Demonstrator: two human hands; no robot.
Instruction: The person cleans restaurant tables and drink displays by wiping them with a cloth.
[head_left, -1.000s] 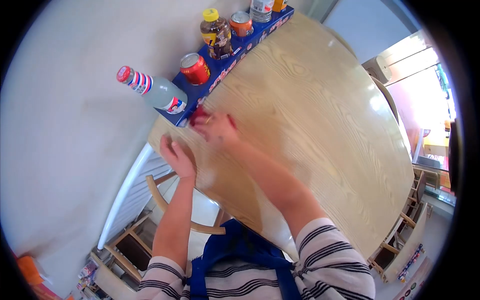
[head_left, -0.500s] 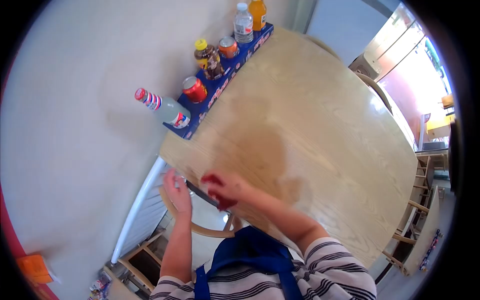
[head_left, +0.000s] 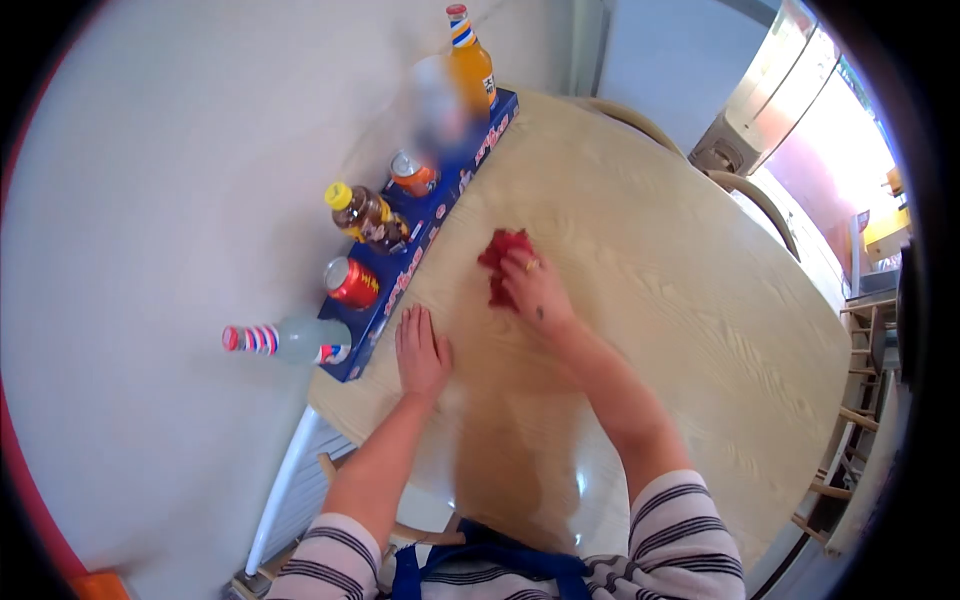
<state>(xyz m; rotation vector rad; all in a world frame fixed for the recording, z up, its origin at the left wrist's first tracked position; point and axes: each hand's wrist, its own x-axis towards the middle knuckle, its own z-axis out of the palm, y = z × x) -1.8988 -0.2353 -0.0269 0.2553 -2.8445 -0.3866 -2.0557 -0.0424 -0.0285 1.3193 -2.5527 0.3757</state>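
A crumpled dark red cloth [head_left: 503,244] lies against the wooden tabletop [head_left: 650,300], pressed down under my right hand [head_left: 535,285], whose fingers are bunched on it. My left hand [head_left: 423,352] rests flat on the table near its left edge, fingers stretched out and holding nothing. Just beyond the left hand runs a long blue box [head_left: 400,285] along the wall. On that box stand a pale glass bottle [head_left: 300,340], a red can [head_left: 351,283], a yellow-capped brown bottle [head_left: 368,218], an orange can [head_left: 413,174] and a tall orange bottle [head_left: 472,70].
The wall [head_left: 150,250] borders the table on the left. Chairs [head_left: 755,205] stand at the far right side. A white railing [head_left: 283,490] lies below the table's left corner. A blurred patch covers one spot on the blue box.
My right hand has carried the cloth from the table's near edge onto the tabletop. My left hand has come up from beside the edge to lie flat on the table. The view has shifted.
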